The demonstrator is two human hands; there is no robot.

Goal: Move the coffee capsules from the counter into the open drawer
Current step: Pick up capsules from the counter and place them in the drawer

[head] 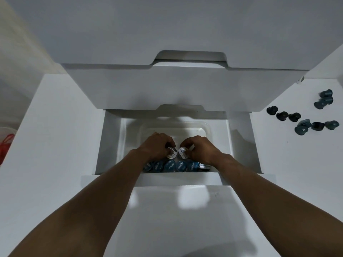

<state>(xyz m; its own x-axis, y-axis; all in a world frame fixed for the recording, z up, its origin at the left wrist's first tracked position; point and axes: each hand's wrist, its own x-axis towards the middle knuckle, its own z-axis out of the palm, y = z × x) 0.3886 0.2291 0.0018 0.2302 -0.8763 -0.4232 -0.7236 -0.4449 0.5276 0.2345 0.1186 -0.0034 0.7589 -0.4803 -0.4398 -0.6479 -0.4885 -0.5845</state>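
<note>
The left hand [156,145] and right hand [200,149] each have fingers [168,143] clamped on a capsule [171,153], which could tip the drawer's [154,179] front row [176,166] if dropped crooked.

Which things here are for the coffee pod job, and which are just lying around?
For the job: left hand gripping one capsule; right hand gripping another capsule; capsule row in the open drawer; loose capsules on the counter.
Just lying about: red thing at the left edge; closed drawer above.

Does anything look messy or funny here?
Only the loose capsules on the counter at the right: they lie scattered, some tipped on their sides, while the row of capsules in the drawer sits neatly, lids up. Nothing looks spilled or broken.
</note>
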